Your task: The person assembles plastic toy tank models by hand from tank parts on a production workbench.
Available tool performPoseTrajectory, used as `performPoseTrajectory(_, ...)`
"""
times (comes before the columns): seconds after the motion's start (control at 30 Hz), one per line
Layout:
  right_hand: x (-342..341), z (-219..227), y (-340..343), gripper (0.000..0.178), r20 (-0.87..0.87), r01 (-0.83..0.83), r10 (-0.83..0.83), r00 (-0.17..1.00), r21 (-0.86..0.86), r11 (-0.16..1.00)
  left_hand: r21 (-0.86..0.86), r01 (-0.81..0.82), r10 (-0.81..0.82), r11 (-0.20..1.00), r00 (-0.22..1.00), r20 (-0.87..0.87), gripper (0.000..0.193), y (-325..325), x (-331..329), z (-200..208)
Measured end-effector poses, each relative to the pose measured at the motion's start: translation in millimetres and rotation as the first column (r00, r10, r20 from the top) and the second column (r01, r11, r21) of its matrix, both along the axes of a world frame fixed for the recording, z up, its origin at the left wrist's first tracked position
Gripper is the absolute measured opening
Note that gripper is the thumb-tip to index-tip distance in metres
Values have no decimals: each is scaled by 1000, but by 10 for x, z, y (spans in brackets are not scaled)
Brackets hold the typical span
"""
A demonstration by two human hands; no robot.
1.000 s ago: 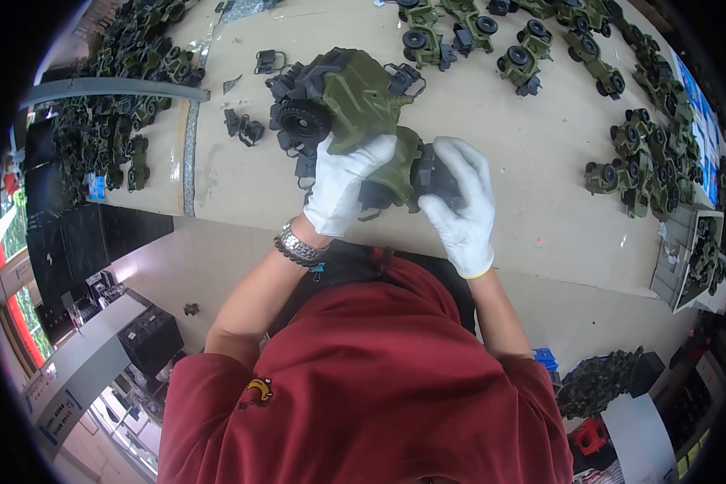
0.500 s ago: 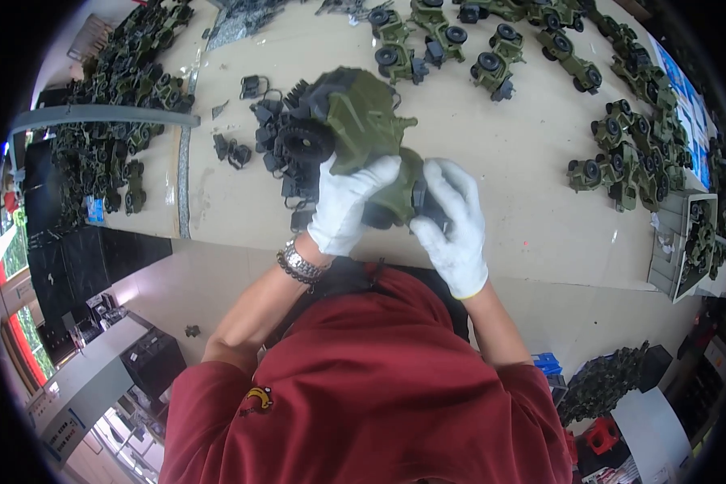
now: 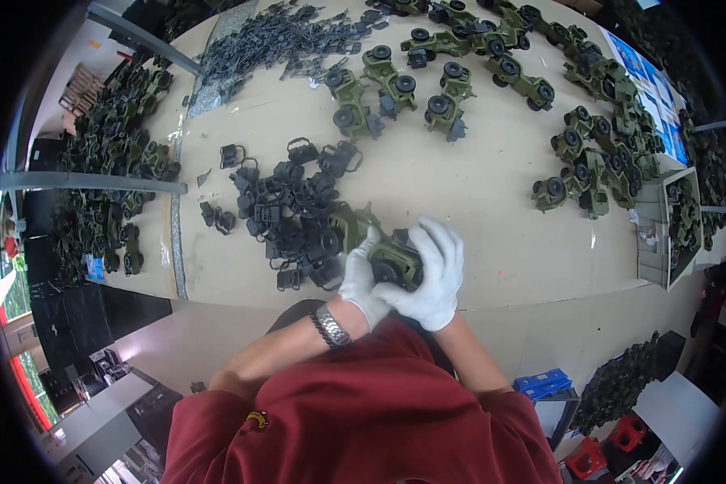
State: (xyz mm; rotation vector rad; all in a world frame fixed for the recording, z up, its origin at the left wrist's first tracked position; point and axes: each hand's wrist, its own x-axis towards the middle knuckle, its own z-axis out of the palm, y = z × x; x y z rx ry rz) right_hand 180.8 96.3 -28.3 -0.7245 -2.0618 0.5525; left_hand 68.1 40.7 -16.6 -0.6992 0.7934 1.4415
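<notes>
A green toy jeep [image 3: 401, 260] with black wheels is held between my two white-gloved hands, low over the table near its front edge. My left hand [image 3: 361, 284] grips it from the left side, thumb up along the body. My right hand [image 3: 436, 278] is wrapped round its right end, fingers curled over the top and thumb by a wheel. Both palms hide part of the jeep. Beside my left hand lies a pile of black plastic frame-like parts [image 3: 286, 206].
Several green toy jeeps [image 3: 452, 93] stand at the back, with more clustered [image 3: 593, 165] at the right. A grey bin [image 3: 653, 242] of them sits at the right edge. Small dark parts [image 3: 274, 40] are heaped at the back left. A grey metal bar [image 3: 97, 182] crosses the left side.
The jeep has come down and nearer to me, tilting in my hands. My right fingers have closed further round its end. The whole view has shifted, showing more of the table's back.
</notes>
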Motion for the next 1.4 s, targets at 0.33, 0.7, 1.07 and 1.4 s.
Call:
performPoseTrajectory(0.33,2,-405,804,51,-32,81,-97,995,-335,939,-39,149,-149,988,989,-5,55,805,-135,-463)
performPoseTrajectory(0.7,-1124,-1814,2625,87,154,358,-340,928,-625,693,-126,113,-151,986,925,-349,67,2274,-1515,-1349)
performPoseTrajectory(1.07,-1297,-1298,4199,27,55,398,-396,916,-241,885,248,118,4,962,897,-443,98,3584,-2792,-1429)
performPoseTrajectory(1.4,727,-1595,4502,66,453,603,-468,759,-221,766,-161,282,-291,946,518,-804,52,2637,-1826,-1794)
